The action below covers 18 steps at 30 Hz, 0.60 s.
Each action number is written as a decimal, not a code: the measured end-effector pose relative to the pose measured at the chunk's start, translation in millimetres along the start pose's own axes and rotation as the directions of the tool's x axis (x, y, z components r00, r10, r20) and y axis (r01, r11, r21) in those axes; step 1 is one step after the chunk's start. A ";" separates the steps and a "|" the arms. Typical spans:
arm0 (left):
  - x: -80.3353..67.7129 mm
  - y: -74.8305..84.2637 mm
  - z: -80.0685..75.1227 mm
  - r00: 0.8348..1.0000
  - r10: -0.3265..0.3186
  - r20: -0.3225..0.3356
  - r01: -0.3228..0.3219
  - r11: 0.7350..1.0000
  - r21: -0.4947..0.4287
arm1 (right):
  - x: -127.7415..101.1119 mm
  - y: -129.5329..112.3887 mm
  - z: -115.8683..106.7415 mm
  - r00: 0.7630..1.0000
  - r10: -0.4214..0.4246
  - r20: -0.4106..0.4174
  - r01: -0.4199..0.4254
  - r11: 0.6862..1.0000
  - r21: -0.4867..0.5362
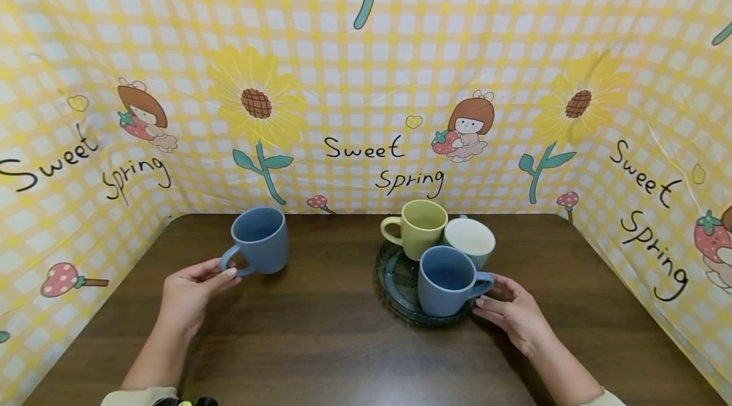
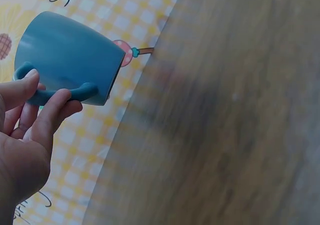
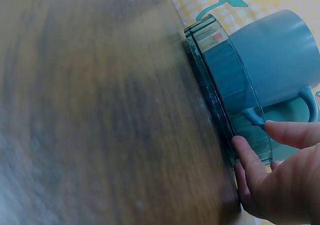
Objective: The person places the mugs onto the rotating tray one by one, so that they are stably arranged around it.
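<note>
My left hand [image 1: 191, 295] pinches the handle of a blue mug [image 1: 262, 241], thumb on one side and fingers on the other; the left wrist view shows this mug [image 2: 70, 55] raised over the tabletop. On the right, a round dark glass tray [image 1: 394, 276] carries a second blue mug [image 1: 446, 282], a yellow-green mug [image 1: 423, 228] and a pale mug [image 1: 471, 241] with a white inside. My right hand [image 1: 515, 311] grips the edge of this tray [image 3: 205, 85], its thumb close against the blue mug's handle and its fingers low along the glass.
Underneath is a dark brown wooden table [image 1: 320, 342]. A yellow checked cloth [image 1: 343, 75] printed with sunflowers and lettering rises behind the table and along both sides. Bare tabletop lies between the left mug and the tray.
</note>
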<state>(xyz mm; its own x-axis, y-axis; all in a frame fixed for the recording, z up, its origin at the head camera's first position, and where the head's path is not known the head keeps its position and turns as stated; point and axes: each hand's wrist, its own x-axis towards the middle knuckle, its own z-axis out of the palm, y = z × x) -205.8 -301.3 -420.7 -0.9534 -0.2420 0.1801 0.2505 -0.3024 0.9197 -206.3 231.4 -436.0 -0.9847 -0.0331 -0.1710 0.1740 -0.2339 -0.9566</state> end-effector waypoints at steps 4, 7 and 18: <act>-2.0 0.2 6.3 1.000 -0.008 0.022 0.008 1.000 0.017 | -1.1 0.5 -0.1 1.000 0.003 -0.005 -0.003 1.000 0.002; -3.0 0.9 11.7 0.999 -0.010 0.037 0.009 1.000 0.026 | -1.8 0.5 -0.4 1.000 -0.003 0.003 0.003 1.000 0.001; -5.1 5.0 33.2 0.996 -0.017 0.083 0.014 0.999 0.044 | -1.1 -1.6 -0.2 1.000 -0.004 0.020 0.005 1.000 -0.005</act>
<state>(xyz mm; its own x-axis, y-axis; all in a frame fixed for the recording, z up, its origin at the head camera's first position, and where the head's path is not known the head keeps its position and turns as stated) -205.3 -270.9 -405.4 -0.9683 -0.1590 0.1928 0.2299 -0.2645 0.9366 -205.5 232.0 -434.3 -0.9855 -0.0511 -0.1621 0.1695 -0.2292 -0.9585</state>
